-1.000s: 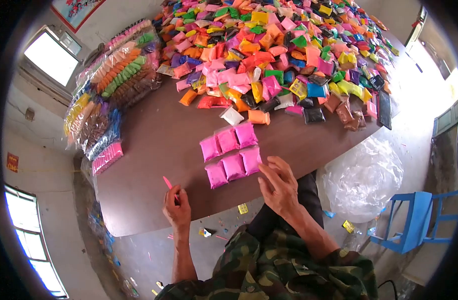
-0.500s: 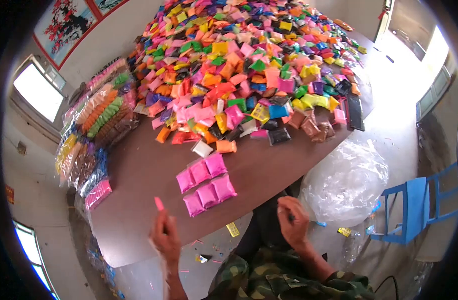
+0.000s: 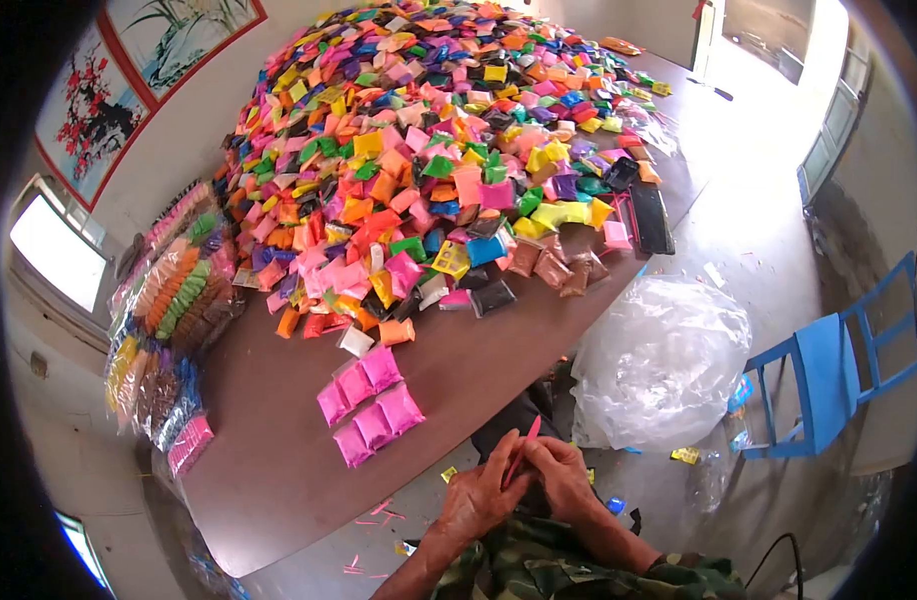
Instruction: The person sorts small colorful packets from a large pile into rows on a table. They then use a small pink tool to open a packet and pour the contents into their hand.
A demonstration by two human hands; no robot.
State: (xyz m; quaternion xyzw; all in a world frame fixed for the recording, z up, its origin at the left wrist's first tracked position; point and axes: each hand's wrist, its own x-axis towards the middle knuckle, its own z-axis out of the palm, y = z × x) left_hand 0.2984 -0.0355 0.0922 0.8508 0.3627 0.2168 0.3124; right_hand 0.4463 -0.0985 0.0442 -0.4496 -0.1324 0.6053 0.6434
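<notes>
My left hand (image 3: 487,492) is closed around a narrow pink strip (image 3: 522,454), which sticks up past the fingers with a pointed end. Pressed up against it is my right hand (image 3: 563,478), its fingers bent in at the strip; what they pinch is hidden. Both hands are together over my lap, off the table's front edge. On the brown table (image 3: 269,470), ahead and to the left, lie two rows of joined pink packets (image 3: 375,427), three in each row. A white packet (image 3: 356,341) and an orange packet (image 3: 397,331) lie just behind them.
A big heap of coloured packets (image 3: 419,170) covers the table's back. Bagged bundles (image 3: 184,300) line its left side, and a black phone-like slab (image 3: 652,217) lies at the right edge. A clear plastic bag (image 3: 669,365) and a blue chair (image 3: 824,385) stand right. Pink scraps (image 3: 384,512) litter the floor.
My left hand has moved right and down from the table's edge with the pink strip. It now meets my right hand, which was apart before. The view has shifted slightly.
</notes>
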